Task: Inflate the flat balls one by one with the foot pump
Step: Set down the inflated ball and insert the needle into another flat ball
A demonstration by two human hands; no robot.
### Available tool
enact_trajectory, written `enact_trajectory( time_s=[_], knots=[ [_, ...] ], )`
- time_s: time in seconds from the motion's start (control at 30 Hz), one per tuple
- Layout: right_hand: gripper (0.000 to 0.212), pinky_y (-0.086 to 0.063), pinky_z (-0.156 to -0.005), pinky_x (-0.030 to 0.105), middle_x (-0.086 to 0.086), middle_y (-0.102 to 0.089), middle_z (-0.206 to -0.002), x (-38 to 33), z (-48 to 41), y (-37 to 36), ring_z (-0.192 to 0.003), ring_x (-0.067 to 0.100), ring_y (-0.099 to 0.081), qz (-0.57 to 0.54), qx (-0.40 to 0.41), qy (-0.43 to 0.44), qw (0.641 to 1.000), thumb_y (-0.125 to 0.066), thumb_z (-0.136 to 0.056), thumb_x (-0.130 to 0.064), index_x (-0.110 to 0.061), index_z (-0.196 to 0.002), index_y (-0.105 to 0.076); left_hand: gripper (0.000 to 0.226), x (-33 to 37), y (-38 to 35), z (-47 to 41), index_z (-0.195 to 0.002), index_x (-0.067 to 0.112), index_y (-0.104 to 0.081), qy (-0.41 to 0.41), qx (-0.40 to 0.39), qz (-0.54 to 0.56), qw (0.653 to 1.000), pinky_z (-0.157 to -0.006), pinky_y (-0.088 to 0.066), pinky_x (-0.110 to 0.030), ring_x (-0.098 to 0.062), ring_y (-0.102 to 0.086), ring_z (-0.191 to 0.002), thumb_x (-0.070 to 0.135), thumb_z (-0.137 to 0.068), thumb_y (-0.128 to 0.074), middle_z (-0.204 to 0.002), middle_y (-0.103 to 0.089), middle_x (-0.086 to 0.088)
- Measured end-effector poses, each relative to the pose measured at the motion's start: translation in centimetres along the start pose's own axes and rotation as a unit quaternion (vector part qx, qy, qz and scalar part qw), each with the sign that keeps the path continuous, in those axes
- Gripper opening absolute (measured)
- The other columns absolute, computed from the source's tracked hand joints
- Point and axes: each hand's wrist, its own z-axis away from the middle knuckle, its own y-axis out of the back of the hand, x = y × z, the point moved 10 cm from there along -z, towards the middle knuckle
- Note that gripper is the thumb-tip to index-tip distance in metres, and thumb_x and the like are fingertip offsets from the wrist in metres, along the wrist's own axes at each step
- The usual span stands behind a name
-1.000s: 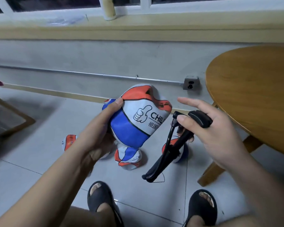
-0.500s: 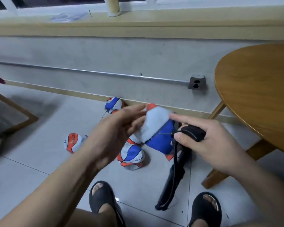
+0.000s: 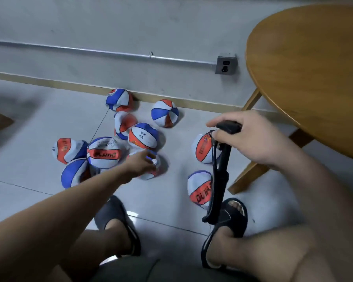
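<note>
- Progress check: this looks like early days. About ten red, white and blue flat balls [image 3: 104, 152] lie scattered on the floor [image 3: 39, 123], and nearly all of them are dented or sagging.
- The one far back near the wall [image 3: 164, 112] looks a bit rounder than the rest, but it's hard to say whether it's been pumped. So nearly the whole pile looks left to do.
- Nothing is hooked up right now. No ball is on the hose, so picking a ball and plugging it in comes next, then the actual pumping.
- The left hand [image 3: 142, 164] is stretched out low over a ball [image 3: 154, 173] in the middle of the pile, right on top of it. It's blurry, so you can't tell whether the fingers are gripping it or just landing on it.
- The right hand [image 3: 253, 139] is wrapped round the black handle [image 3: 229, 127] of the foot pump [image 3: 219, 180]. The pump stands tilted, with its bottom end by the right sandal [image 3: 232, 216].
- Two more balls sit just left of the pump, one nearer and one farther.
- Containers: no box, bag or basket in view, and every ball is loose on the floor. The round wooden bench [image 3: 304, 68] on the right is well apart from the pile.
</note>
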Motion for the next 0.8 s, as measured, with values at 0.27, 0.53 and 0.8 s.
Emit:
enact_trajectory(
  time_s=[0.27, 0.53, 0.8],
  knots=[
    [0.022, -0.053, -0.084, 0.020, -0.024, -0.076, -0.098, 2.5, -0.1, 1.5, -0.093, -0.004, -0.070, 0.028, 0.020, 0.000, 0.999, -0.079, -0.090, -0.034, -0.037, -0.113, -0.080, 0.066, 0.0, -12.0, -5.6, -0.134, 0.023, -0.061, -0.004, -0.029, 0.007, 1.000, -0.075, -0.054, -0.027, -0.021, -0.067, -0.104, 0.042, -0.079, -0.092, -0.124, -0.067, -0.004],
    [0.023, -0.059, -0.077, 0.025, -0.017, -0.074, -0.096, 5.4, 0.9, 3.2, -0.086, 0.008, -0.069, 0.100, 0.039, -0.044, 0.993, -0.079, -0.092, -0.034, -0.039, -0.115, -0.078, 0.082, 1.9, -19.9, -9.3, -0.140, 0.023, -0.051, -0.009, -0.050, 0.060, 0.997, -0.083, -0.058, -0.036, -0.024, -0.066, -0.104, 0.047, -0.072, -0.091, -0.121, -0.065, -0.005],
    [0.020, -0.041, -0.063, -0.001, -0.019, -0.069, -0.089, 7.0, 1.3, 3.0, -0.090, -0.015, -0.060, 0.104, 0.017, -0.062, 0.992, -0.080, -0.094, -0.028, -0.032, -0.114, -0.078, 0.068, 2.4, -23.9, -11.0, -0.134, 0.038, -0.064, -0.098, -0.071, -0.196, 0.973, -0.097, -0.056, -0.041, -0.027, -0.060, -0.120, 0.045, -0.073, -0.091, -0.131, -0.054, 0.003]
  ],
)
